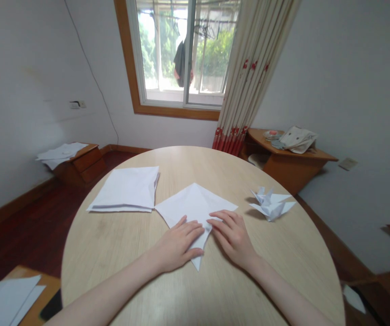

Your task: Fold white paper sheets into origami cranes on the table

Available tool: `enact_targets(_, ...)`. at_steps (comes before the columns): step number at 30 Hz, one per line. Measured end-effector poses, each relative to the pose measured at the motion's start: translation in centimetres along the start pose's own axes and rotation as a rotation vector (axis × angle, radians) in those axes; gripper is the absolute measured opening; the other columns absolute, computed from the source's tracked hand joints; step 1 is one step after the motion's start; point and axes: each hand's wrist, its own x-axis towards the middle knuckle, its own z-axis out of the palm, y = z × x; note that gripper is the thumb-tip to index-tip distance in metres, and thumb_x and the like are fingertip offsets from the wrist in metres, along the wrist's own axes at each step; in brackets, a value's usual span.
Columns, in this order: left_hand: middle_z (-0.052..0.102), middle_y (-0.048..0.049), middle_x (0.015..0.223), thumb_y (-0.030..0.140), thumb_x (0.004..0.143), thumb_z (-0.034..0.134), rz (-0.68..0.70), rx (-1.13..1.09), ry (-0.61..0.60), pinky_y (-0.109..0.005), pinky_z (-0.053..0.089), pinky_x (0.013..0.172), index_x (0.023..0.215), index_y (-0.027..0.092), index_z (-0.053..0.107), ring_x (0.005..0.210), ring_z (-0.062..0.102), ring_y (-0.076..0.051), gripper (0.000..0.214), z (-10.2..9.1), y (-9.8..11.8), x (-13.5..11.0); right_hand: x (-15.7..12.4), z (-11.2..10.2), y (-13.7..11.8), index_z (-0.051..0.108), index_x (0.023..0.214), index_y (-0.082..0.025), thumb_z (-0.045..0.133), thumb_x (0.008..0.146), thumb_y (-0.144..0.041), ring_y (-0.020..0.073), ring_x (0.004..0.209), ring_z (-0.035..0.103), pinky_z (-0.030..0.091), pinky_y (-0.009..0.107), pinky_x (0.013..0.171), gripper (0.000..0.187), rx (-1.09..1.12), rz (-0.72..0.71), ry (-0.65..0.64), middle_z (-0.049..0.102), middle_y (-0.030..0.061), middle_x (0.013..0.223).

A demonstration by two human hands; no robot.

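Left hand [176, 242]: open, flat, palm down on the lower left edge of a white kite-shaped folded paper sheet [195, 210], no pinch or grip. Right hand [232, 237]: likewise open and flat, palm down on the lower right edge, fingertips just apart from the left hand's. That sheet in the middle of a round pale wood-grain table [113, 246], its narrow point sticking out toward the body between both wrists. Just left of it, touching its corner, a flat stack of folded white paper [123, 190]. To the right, well clear of the right hand, a white folded paper crane [271, 203]. Beyond the table, a brown wooden side table [293, 165] bearing a beige cloth bag [298, 140]; to the left, a low wooden cabinet [86, 165] under loose white paper sheets [61, 154].
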Motion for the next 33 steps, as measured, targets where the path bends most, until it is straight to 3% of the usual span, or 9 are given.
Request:
enact_targets(7, 0.050, -0.0104, 0.139, 0.043, 0.094, 0.046, 0.024, -0.005, -0.024, -0.052, 0.026, 0.111, 0.133, 0.023, 0.048, 0.131, 0.041, -0.027, 0.044, 0.0, 0.0, -0.2, 0.2, 0.1, 0.1, 0.063, 0.103, -0.021, 0.044, 0.091, -0.013, 0.0228, 0.104, 0.058, 0.038, 0.045, 0.094, 0.024, 0.037, 0.019, -0.050, 0.068, 0.0077, 0.108)
enact_targets(13, 0.049, -0.0095, 0.139, 0.048, 0.093, 0.046, 0.036, -0.009, -0.038, -0.055, 0.028, 0.109, 0.133, 0.027, 0.049, 0.131, 0.041, -0.030, 0.044, -0.3, 0.1, -0.2, 0.1, 0.1, 0.3, 0.065, 0.103, -0.022, 0.043, 0.085, -0.009, 0.0232, 0.098, 0.061, 0.047, 0.044, 0.086, 0.032, 0.132, 0.067, -0.079, 0.070, 0.0079, 0.103)
enact_targets(23, 0.043, -0.0112, 0.145, 0.067, 0.075, 0.060, 0.063, -0.006, -0.060, -0.063, 0.017, 0.109, 0.138, 0.030, 0.044, 0.136, 0.032, -0.037, 0.075, -0.1, 0.2, -0.4, -0.8, 1.2, 1.6, 0.067, 0.105, -0.020, 0.041, 0.075, -0.003, 0.0224, 0.105, 0.061, 0.049, 0.046, 0.092, 0.042, 0.185, 0.217, -0.114, 0.068, 0.0089, 0.110)
enact_targets(33, 0.049, -0.0092, 0.140, 0.057, 0.085, 0.056, 0.084, -0.042, -0.055, -0.061, 0.014, 0.111, 0.136, 0.029, 0.046, 0.134, 0.037, -0.030, 0.059, -0.1, 0.1, -0.3, -1.5, 2.1, 2.9, 0.060, 0.125, -0.020, 0.042, 0.076, -0.003, 0.0244, 0.127, 0.048, 0.041, 0.050, 0.104, 0.055, 0.065, 0.163, -0.312, 0.055, 0.0087, 0.134)
